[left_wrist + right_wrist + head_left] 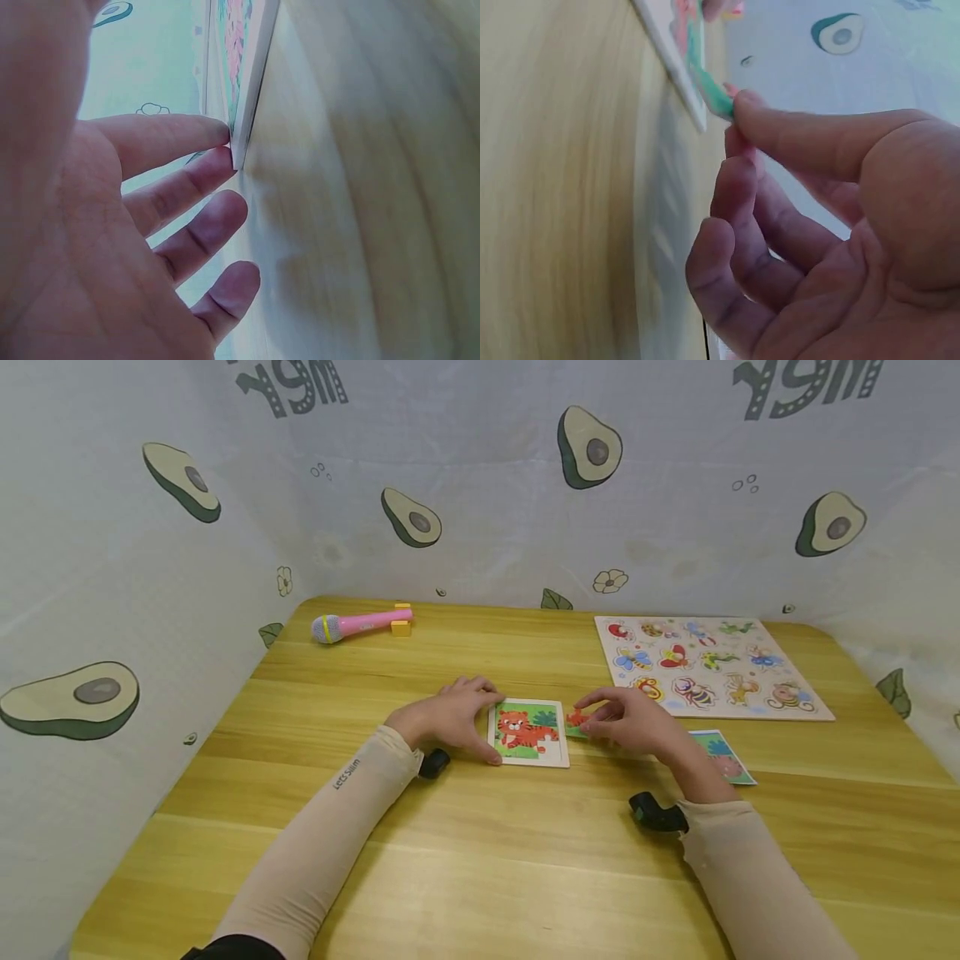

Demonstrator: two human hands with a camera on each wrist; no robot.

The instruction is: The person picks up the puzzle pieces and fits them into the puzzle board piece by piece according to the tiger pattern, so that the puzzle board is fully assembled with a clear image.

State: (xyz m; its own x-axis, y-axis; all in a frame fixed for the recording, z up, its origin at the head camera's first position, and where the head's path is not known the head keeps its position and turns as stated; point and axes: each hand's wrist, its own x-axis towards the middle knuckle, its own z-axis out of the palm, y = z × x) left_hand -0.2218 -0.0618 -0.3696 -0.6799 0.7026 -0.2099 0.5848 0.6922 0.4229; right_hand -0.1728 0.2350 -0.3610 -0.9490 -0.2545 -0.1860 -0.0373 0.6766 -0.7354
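A small square tiger jigsaw puzzle (528, 732) in a white frame lies flat on the table, with a pale gap at its lower right. My left hand (455, 720) holds the frame's left side, the thumb at the near corner and a finger at the far corner. In the left wrist view, fingertips touch the frame's edge (251, 105). My right hand (630, 720) pinches a green and orange puzzle piece (576, 722) between thumb and fingertips, just right of the frame. That piece (716, 96) shows its green side in the right wrist view, partly hidden by the thumb.
Behind and right lies a large insect picture board (708, 666). A card with a blue and pink picture (722, 756) lies partly under my right forearm. A pink toy microphone (363, 623) rests at the back left beside a yellow block (401, 628). Printed cloth walls surround the table.
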